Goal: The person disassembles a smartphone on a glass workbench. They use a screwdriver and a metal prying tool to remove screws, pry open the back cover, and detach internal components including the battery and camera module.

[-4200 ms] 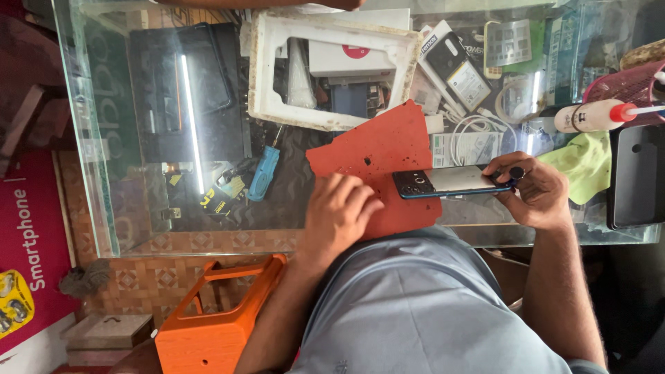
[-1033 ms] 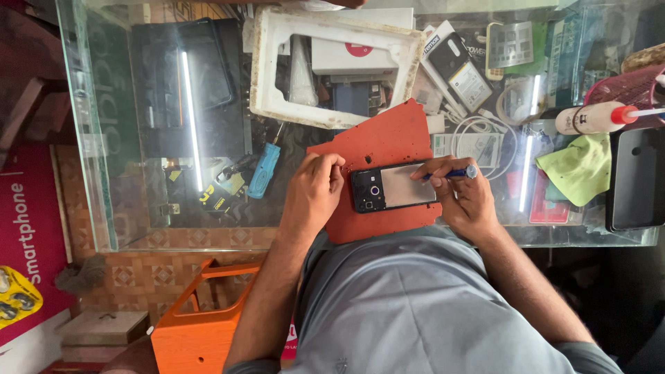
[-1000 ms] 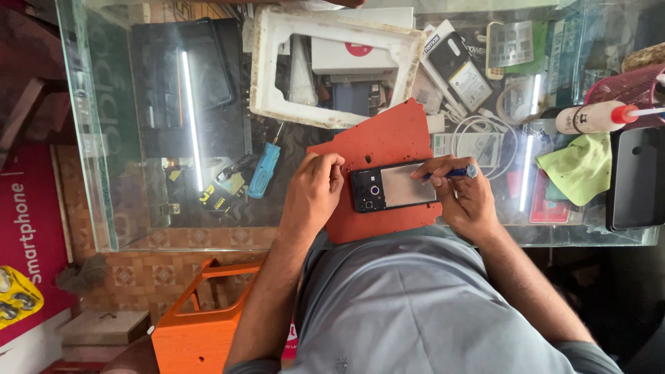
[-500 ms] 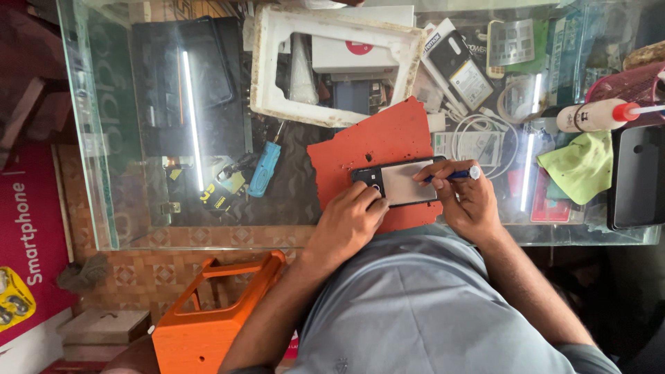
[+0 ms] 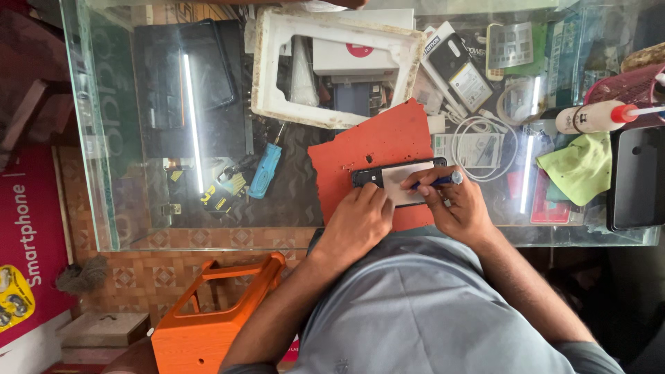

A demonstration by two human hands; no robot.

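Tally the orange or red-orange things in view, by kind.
Work mat under the phone, which the left hand steadies while the right hand works a blue-handled tool: 1
Plastic stool on the floor: 1
Total: 2

The hands (image 5: 409, 211) hide the near edge of the phone (image 5: 398, 181).

Open glass is left on the table (image 5: 291, 215) between the blue screwdriver (image 5: 265, 170) and the orange mat (image 5: 367, 149). Farther reach is blocked by the white foam frame (image 5: 273, 76); the right side is crowded by cables (image 5: 478, 135) and a green cloth (image 5: 578, 170).
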